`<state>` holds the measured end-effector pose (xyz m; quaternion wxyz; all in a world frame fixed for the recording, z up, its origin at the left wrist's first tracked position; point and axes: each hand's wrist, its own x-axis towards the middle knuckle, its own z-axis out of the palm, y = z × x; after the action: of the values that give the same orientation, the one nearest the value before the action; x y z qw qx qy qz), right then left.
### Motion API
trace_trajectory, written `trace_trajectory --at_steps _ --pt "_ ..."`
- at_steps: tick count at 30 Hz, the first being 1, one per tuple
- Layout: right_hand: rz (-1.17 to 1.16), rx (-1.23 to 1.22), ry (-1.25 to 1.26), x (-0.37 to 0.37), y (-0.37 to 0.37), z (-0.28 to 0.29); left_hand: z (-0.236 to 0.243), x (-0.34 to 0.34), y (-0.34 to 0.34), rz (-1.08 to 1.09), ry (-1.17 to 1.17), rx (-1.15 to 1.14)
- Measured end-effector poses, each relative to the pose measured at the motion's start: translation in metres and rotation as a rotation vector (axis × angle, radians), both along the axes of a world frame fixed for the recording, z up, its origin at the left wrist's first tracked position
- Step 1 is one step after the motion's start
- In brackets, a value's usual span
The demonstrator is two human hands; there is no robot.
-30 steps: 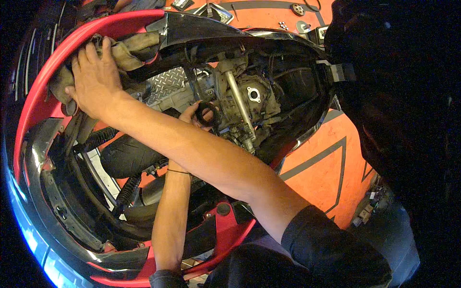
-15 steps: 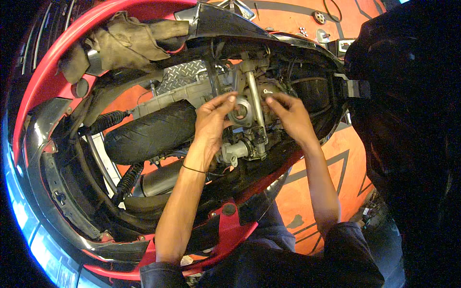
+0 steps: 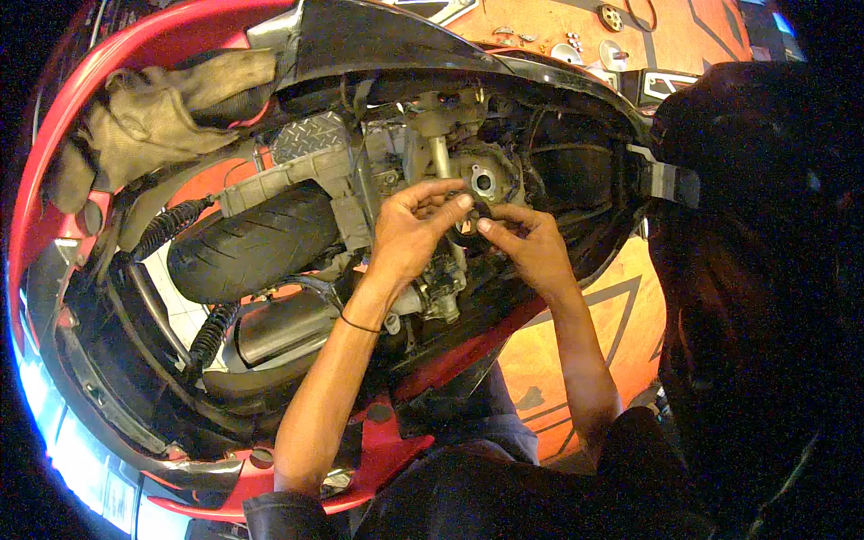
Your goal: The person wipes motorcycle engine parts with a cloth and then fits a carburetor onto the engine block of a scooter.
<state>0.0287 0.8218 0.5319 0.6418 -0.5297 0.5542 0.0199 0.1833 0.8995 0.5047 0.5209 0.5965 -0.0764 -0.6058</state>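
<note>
My left hand point(image 3: 416, 227) and my right hand point(image 3: 533, 247) meet above the engine bay of a scooter, thumbs and fingers pinched close together. Between them is a small dark ring-shaped part point(image 3: 482, 212), mostly covered by the fingertips. Just beyond the fingers, a flanged round port point(image 3: 483, 182) shows on the engine. A metal tube point(image 3: 439, 157) rises behind my left fingers. Below the hands sits a greasy carburetor-like metal assembly point(image 3: 441, 297), partly hidden by my left wrist.
The rear tyre point(image 3: 256, 241) lies left, between two coil shock absorbers point(image 3: 171, 225). A brown cloth point(image 3: 171, 108) rests on the red and black bodywork. A silver muffler point(image 3: 292, 328) is below the tyre. A pulley point(image 3: 610, 16) and discs lie on the orange floor.
The view has shifted, and the scooter sits further left in it. My hands have come together; the flanged metal ring at my left fingers now shows as a dark part between both hands.
</note>
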Motion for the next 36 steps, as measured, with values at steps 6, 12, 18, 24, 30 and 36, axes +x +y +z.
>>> trace_trajectory --at_steps 6,12,18,24,30,36 --pt "0.09 -0.04 0.038 -0.003 -0.017 -0.016 -0.014 -0.013 -0.022 -0.014 -0.141 -0.006" --pt "-0.057 0.004 0.045 -0.021 -0.032 -0.033 -0.03 0.0 -0.033 0.057 -0.232 0.099" --pt "0.066 -0.408 0.388 -0.041 -0.054 -0.105 -0.028 0.021 -0.028 0.203 -0.404 -0.051" --pt "0.223 -0.562 0.402 -0.029 -0.039 -0.157 -0.009 0.034 -0.003 0.131 -0.432 0.319" --pt "0.546 -0.662 0.682 -0.023 -0.035 -0.174 -0.02 0.032 0.025 0.26 -0.317 0.247" --pt "0.806 -0.906 0.608 -0.032 -0.037 -0.19 -0.022 0.028 0.041 0.224 -0.273 0.217"
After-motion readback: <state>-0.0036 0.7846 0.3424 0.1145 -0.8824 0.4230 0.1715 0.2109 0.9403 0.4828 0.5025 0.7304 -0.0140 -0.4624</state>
